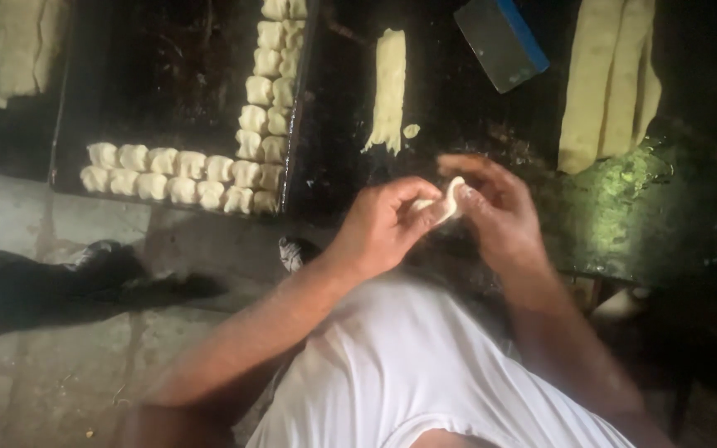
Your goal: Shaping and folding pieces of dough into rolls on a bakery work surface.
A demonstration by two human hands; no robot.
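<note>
Both hands meet above the near edge of a dark work table (475, 99). The left hand (383, 224) and the right hand (495, 211) are closed together on a small piece of pale dough (446, 202), pinched between the fingertips of both; the piece is held clear of the table surface, and motion blur hides its exact shape. Just beyond the hands, a short strip of dough (389, 87) lies lengthwise on the table, with a small dough crumb (411, 130) beside its near end. To the left, a dark baking tray (168, 75) holds formed dough pieces (180, 176) in a double row along its near edge and a second double row running up its right side; the rest of the tray is bare. A flat scraper with a blue edge (501, 41) lies at the far side of the table. Three long dough strips (616, 75) lie side by side to the right, well apart from the hands. More pale dough (10, 46) shows at the upper left corner. The table surface is black and greasy, with a green reflection at the right. The person wears a white shirt (408, 365). The floor (60, 348) is grey, stained concrete, and a dark cloth (51, 282) lies on it at the left.
</note>
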